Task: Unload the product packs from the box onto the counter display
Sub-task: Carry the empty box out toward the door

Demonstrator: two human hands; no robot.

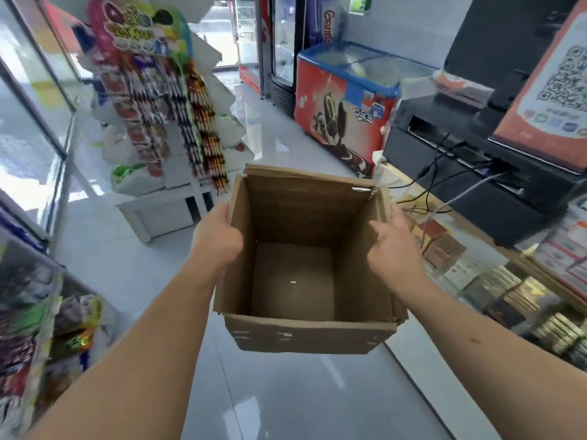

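**Head view, shop aisle.** A cardboard box (305, 333) with its top flaps open is held clear of the tiled floor (286, 401) between both hands, its mouth turned up toward the viewer. The left hand (219, 239) clasps the left wall just below the rim, though its fingertips are hidden. The right hand (395, 249) pinches the right wall, with the thumb on the inner face and the fingers on the outer. These opposed grips on facing walls probably serve to keep the box level and stop its sides from folding. The interior shows only bare cardboard and no product packs, which suggests that unloading is complete. The counter display (495, 281) lies just to the right of the box, with stacked packs (440, 241) visible in it and a black till (460, 144) on top. A snack rack (158, 106) stands far left and an ice-cream freezer (346, 122) far centre.
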